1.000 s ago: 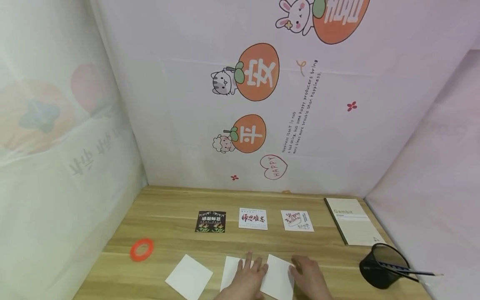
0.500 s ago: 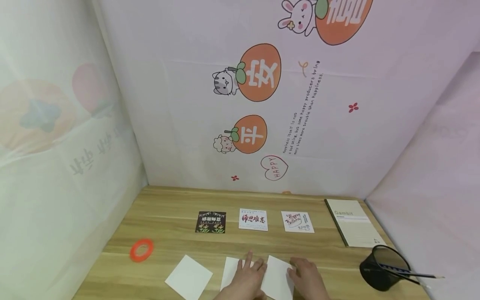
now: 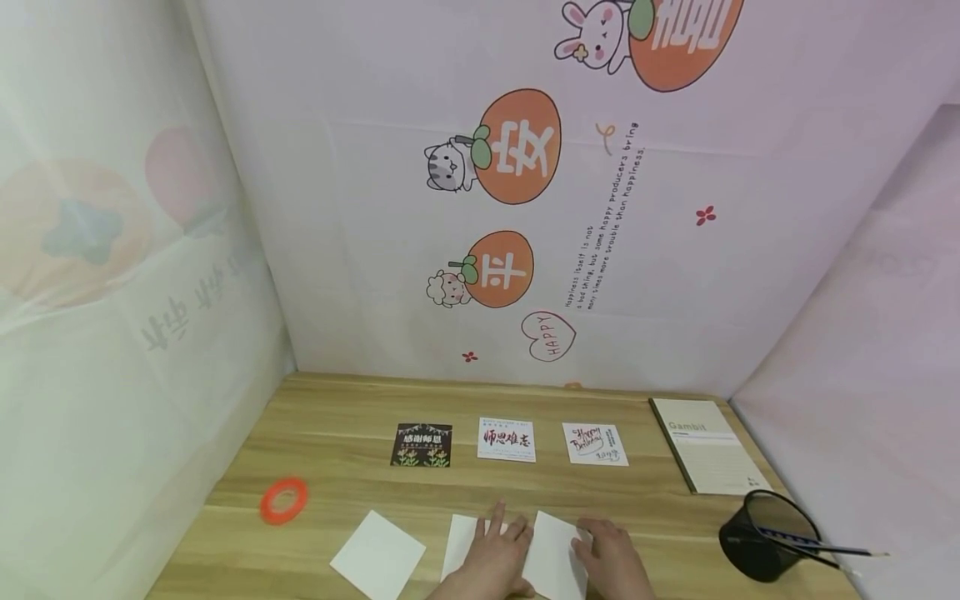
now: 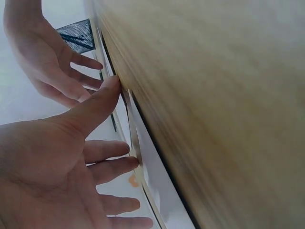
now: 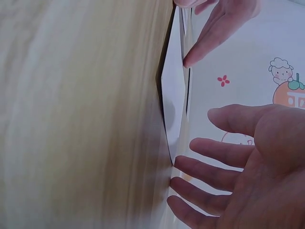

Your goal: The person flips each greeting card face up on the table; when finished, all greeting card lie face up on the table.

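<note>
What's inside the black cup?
A pencil-like stick and another thin stick poke out of the black cup. The cup's bottom is hidden, so anything there can't be seen.

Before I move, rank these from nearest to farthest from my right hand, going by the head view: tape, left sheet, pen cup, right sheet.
1. Right sheet: immediately left of the right hand.
2. Pen cup: off to its right.
3. Left sheet: to its left, past the left hand.
4. Tape: farthest left, beyond the left sheet.
</note>
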Available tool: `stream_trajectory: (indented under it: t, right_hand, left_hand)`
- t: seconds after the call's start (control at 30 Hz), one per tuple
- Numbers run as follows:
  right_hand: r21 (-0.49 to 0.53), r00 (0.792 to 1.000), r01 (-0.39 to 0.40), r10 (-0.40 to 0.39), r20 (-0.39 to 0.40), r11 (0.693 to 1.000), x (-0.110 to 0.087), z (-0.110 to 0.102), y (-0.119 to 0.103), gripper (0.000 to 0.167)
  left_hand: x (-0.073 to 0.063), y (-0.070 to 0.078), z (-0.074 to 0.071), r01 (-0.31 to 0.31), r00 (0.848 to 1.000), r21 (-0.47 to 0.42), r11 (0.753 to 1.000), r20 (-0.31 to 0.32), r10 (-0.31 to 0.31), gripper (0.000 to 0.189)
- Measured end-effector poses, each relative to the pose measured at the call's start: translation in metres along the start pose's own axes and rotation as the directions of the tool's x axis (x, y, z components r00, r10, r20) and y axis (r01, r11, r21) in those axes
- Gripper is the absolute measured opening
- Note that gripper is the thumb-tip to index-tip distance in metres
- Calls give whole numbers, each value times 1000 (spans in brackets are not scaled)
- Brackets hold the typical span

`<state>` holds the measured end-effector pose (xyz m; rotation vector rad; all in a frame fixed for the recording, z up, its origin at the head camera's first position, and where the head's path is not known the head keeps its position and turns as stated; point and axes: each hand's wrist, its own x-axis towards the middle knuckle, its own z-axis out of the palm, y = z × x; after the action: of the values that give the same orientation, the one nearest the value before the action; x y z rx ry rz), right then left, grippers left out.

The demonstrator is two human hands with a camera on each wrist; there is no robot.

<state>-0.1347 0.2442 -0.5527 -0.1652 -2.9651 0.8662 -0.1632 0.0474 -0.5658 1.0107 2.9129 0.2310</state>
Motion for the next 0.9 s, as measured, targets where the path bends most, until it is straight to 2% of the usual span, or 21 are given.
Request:
stream_trajectory:
  t: [0.23,0.53,0.9]
  right_hand:
    - [14,999,-31,30,31,999,-2,-1,-2,32]
    - [23,1000,-5,5,22,1000,-4,-1,-3,33]
    - [38,999,-27,25,39,999,-3,-1,-3,33]
  left_hand:
    - [0,-1,0,-23,1000,-27,999,18,23,86]
    - [0,0,1,-27,1000,-7,1000,-13,27,82]
    - [0,-1,6,-36,999,-1,999,-13,36,80]
